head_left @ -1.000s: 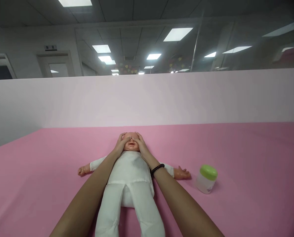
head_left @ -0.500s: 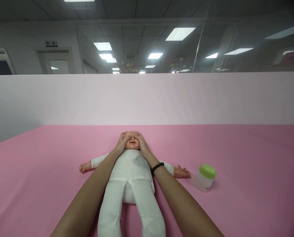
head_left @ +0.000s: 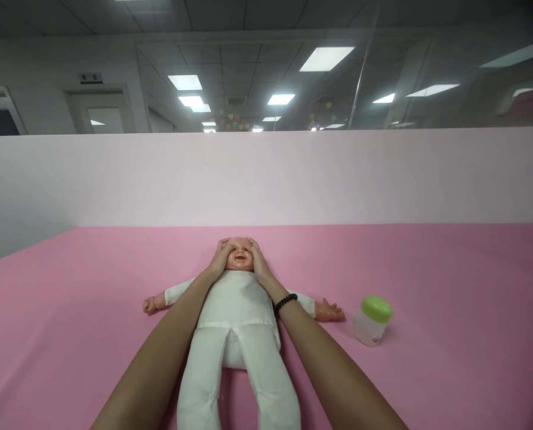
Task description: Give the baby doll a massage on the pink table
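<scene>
A baby doll (head_left: 237, 304) in white clothes lies on its back, its head pointing away from me and its arms spread wide. My left hand (head_left: 220, 258) cups the left side of the doll's head, with the thumb resting on the face near the eye. On the opposite side my right hand (head_left: 259, 260) holds the head the same way, its thumb near the other eye. The doll's nose and mouth show between my thumbs. A black coiled band (head_left: 286, 303) circles my right wrist. The fingers behind the head are partly hidden.
A small translucent jar (head_left: 372, 322) with a green lid stands on the pink surface (head_left: 449, 334), right of the doll's outstretched hand. A white low wall (head_left: 266, 179) runs along the back, with glass panels above it.
My thumbs have slid outward from the middle of the doll's face toward its sides, so the eyes show more. The doll and the jar stay in place.
</scene>
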Demonstrator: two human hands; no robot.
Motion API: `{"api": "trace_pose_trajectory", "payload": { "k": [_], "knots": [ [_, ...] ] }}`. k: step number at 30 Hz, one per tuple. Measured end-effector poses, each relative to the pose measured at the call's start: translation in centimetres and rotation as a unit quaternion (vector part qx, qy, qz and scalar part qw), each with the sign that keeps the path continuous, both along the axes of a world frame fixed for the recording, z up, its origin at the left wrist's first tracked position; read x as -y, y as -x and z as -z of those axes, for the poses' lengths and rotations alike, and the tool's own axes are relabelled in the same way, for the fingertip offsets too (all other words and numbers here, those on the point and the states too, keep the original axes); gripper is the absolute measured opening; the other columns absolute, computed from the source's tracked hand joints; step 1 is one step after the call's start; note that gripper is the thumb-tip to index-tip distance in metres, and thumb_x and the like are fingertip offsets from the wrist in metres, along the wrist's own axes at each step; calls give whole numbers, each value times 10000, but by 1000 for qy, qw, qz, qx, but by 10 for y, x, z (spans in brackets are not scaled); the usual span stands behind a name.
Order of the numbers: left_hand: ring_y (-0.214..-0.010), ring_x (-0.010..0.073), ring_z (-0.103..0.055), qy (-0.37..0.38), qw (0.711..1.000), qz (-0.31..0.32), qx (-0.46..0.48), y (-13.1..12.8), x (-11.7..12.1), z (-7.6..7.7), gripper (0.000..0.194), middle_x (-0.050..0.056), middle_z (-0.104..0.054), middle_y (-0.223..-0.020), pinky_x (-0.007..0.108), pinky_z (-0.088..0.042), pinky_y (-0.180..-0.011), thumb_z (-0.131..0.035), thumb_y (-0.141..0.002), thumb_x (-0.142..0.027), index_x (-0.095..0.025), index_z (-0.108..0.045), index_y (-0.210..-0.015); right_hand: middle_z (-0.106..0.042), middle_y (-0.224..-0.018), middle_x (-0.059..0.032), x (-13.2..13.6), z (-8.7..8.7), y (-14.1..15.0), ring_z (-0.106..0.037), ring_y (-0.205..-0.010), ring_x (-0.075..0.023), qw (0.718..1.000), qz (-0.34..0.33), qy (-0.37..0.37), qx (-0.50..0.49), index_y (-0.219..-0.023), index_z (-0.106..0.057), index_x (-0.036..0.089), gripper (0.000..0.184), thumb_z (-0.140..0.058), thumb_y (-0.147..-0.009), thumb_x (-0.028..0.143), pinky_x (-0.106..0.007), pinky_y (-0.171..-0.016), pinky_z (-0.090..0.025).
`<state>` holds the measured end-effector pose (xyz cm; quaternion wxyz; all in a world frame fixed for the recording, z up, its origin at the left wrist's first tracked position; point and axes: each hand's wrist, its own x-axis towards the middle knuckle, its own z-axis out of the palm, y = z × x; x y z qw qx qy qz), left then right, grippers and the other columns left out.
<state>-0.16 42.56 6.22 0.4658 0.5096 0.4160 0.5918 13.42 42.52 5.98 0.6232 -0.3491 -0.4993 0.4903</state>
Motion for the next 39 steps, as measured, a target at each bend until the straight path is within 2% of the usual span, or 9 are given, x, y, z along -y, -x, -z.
{"api": "trace_pose_trajectory", "payload": {
  "k": [5,12,20,28,31,36,39],
  "knots": [
    [-1089,242,-639,-3,999,26,-19,3,5,-4,604,115,-597,-1225,374,-510,-969,-722,-803,-468,-223,-451,-1284,-573,-1397,-40,1,1,-2,-529,-1288,-253,1000,-14,6,21,-1280,-557,263,576,-609,-741,459,-354,-1084,-444],
    [-1095,237,-626,6,1000,-5,2,-1,-5,0,425,127,-589,-1231,344,-506,-954,-593,-864,-372,-195,-479,-1233,-598,-1364,-14,-6,0,1,-476,-1343,-240,1000,17,2,-1,-1199,-612,267,497,-509,-735,413,-346,-1122,-395],
    [-1071,244,-644,4,999,21,-26,5,3,-2,601,115,-624,-1187,381,-495,-973,-730,-798,-482,-223,-461,-1269,-569,-1376,-50,1,1,-3,-527,-1279,-257,1000,-21,3,18,-1266,-550,262,570,-606,-728,441,-358,-1073,-441],
    [-1080,226,-632,15,1000,4,3,-1,1,-4,445,107,-601,-1198,345,-502,-965,-611,-848,-373,-206,-468,-1235,-582,-1354,-49,-8,3,0,-485,-1315,-246,1000,3,-5,-20,-1182,-570,235,531,-542,-678,399,-352,-1136,-363],
    [-1098,224,-626,10,1000,8,2,-1,3,-5,457,112,-591,-1218,351,-505,-970,-615,-855,-379,-202,-459,-1246,-582,-1353,-54,-6,2,0,-486,-1310,-248,999,1,-4,-34,-1182,-575,228,532,-558,-683,412,-350,-1122,-374],
    [-1128,235,-617,-13,999,16,-24,2,8,-7,542,116,-603,-1225,368,-493,-995,-696,-822,-455,-205,-472,-1248,-575,-1352,-55,-1,1,-2,-529,-1259,-251,1000,-21,5,-3,-1252,-553,254,576,-636,-721,461,-366,-1076,-426],
    [-1094,227,-634,-3,1000,16,-25,2,7,-7,502,106,-616,-1202,369,-500,-988,-665,-839,-430,-210,-469,-1246,-580,-1344,-55,-3,2,-2,-522,-1268,-253,1000,-11,12,-6,-1228,-564,251,562,-614,-705,450,-378,-1103,-405]
  ]
}}
